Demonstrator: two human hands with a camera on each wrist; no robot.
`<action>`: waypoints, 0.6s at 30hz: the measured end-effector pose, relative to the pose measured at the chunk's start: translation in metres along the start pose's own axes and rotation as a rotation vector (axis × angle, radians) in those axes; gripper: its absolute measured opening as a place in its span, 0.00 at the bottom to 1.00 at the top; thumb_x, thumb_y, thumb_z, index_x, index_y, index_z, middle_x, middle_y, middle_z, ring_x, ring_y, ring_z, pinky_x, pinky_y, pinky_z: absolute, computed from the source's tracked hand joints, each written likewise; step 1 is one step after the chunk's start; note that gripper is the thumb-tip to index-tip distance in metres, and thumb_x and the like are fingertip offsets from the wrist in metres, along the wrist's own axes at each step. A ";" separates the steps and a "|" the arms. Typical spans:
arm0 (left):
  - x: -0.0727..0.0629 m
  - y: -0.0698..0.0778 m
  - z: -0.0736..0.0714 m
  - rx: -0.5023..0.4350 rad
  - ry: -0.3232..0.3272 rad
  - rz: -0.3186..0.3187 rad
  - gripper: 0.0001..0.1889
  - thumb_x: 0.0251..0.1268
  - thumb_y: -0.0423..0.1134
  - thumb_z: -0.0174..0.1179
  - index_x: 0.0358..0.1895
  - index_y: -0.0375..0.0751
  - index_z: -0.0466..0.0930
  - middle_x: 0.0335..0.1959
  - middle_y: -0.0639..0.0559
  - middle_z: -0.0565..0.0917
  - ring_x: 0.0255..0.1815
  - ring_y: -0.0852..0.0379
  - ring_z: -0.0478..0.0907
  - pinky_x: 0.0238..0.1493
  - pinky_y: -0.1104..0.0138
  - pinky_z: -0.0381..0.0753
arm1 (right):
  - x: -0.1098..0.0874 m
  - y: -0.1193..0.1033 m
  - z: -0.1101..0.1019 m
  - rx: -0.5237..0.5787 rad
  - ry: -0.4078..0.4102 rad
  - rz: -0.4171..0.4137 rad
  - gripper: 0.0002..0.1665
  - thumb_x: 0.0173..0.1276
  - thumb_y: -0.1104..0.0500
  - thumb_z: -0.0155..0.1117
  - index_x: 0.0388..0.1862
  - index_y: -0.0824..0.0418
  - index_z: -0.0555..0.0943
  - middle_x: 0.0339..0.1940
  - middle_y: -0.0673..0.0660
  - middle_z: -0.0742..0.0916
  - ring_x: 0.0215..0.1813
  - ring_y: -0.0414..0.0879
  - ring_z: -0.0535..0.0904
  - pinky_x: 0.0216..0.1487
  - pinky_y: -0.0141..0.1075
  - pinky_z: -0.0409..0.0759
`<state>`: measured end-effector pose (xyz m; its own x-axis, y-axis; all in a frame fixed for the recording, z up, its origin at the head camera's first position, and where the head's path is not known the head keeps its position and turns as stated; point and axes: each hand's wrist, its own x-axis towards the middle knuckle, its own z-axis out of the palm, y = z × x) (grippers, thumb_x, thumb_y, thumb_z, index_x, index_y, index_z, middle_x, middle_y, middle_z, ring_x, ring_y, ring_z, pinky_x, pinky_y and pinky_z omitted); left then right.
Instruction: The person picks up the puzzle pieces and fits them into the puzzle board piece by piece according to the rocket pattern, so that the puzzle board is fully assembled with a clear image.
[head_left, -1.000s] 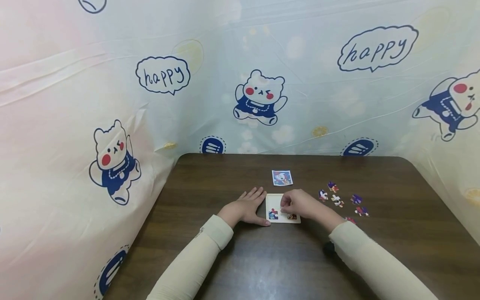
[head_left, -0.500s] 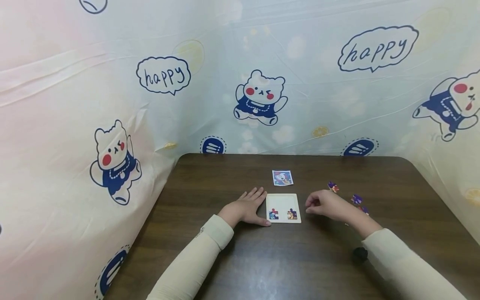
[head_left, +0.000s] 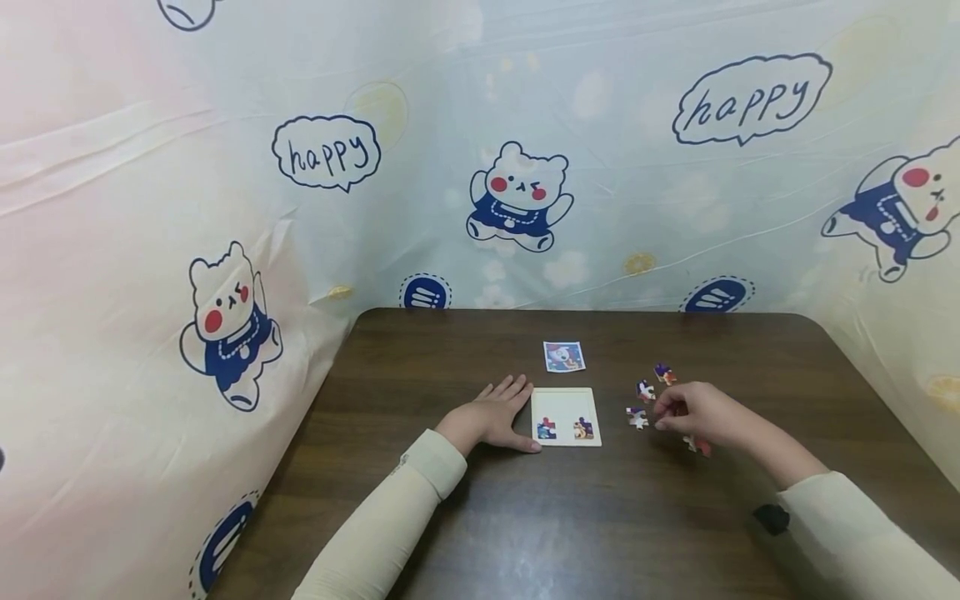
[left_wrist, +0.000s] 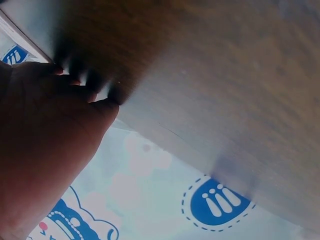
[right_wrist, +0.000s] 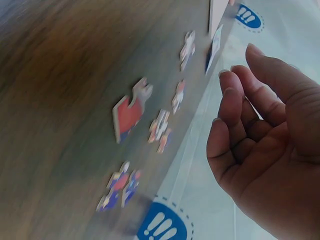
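Observation:
My left hand (head_left: 495, 417) lies flat on the table with fingers spread, its fingertips and thumb right at the left edge of a white puzzle tray (head_left: 562, 402). Two jigsaw pieces sit in the tray, one at the lower left (head_left: 547, 428) and one at the lower right (head_left: 583, 428). Over the loose pieces to the right hovers my right hand (head_left: 701, 410), fingers loosely bent and holding nothing in the right wrist view. Just left of its fingertips lies a white and purple jigsaw piece (head_left: 637, 418). A red jigsaw piece (right_wrist: 131, 117) shows large in the right wrist view.
A small square picture card (head_left: 564, 357) lies behind the tray. Other jigsaw pieces are scattered at the right, such as a purple and orange one (head_left: 665, 374) and a white one (head_left: 645, 391). A patterned cloth (head_left: 600, 167) hangs behind the brown table (head_left: 450, 350).
My right hand has moved from over the tray to the right, above the loose pieces. A white and purple jigsaw piece now lies between tray and pile. The left hand stays put.

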<state>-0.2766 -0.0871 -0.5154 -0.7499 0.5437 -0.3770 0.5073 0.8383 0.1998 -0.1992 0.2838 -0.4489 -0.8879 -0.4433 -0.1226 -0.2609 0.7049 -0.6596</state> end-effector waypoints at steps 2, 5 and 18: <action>-0.001 0.000 -0.001 -0.008 0.000 0.004 0.64 0.45 0.83 0.55 0.81 0.55 0.34 0.81 0.57 0.33 0.80 0.56 0.26 0.77 0.53 0.35 | -0.005 0.003 -0.002 0.022 -0.015 -0.001 0.10 0.68 0.58 0.68 0.42 0.64 0.82 0.27 0.59 0.84 0.16 0.60 0.78 0.17 0.40 0.78; -0.001 0.001 -0.001 -0.009 0.001 0.004 0.65 0.44 0.84 0.54 0.81 0.55 0.34 0.81 0.57 0.33 0.80 0.56 0.26 0.77 0.53 0.34 | -0.010 0.008 -0.003 0.005 -0.003 -0.025 0.10 0.67 0.59 0.69 0.42 0.65 0.82 0.27 0.56 0.84 0.20 0.53 0.79 0.23 0.39 0.80; -0.010 0.006 -0.006 -0.024 0.009 0.007 0.64 0.45 0.82 0.56 0.81 0.54 0.37 0.82 0.56 0.36 0.81 0.54 0.30 0.77 0.50 0.37 | -0.027 0.027 -0.003 -0.180 0.054 0.042 0.11 0.60 0.61 0.75 0.40 0.62 0.84 0.31 0.47 0.83 0.32 0.40 0.76 0.34 0.33 0.80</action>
<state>-0.2684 -0.0872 -0.5044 -0.7499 0.5500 -0.3677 0.5026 0.8350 0.2239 -0.1833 0.3165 -0.4616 -0.9173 -0.3844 -0.1038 -0.2824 0.8118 -0.5110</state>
